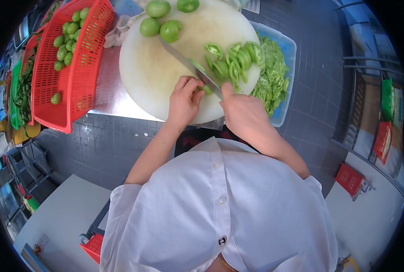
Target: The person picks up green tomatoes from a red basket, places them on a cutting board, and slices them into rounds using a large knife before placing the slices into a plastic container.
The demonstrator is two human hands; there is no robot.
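Gripped in my right hand point(244, 110) is a large kitchen knife point(185, 61), its blade slanting up and left over a round white cutting board point(144, 85). Beside the blade, my left hand point(186, 97) presses curled fingers on a piece of green tomato point(207, 89), mostly hidden by hand and knife. Sliced green tomato point(236, 63) lies heaped on the board's right side. Near the far edge sit whole green tomatoes point(150, 27) and one with a piece cut away point(170, 31). A clear plastic tub point(290, 68) right of the board holds many green slices point(273, 74).
A red plastic basket point(98, 30) of green tomatoes point(66, 44) stands left on the metal table point(111, 91). A crumpled cloth point(118, 32) lies between basket and board. Farther left, a green basket point(15, 91) holds long green vegetables point(25, 91). Grey tiled floor point(310, 85) surrounds the table.
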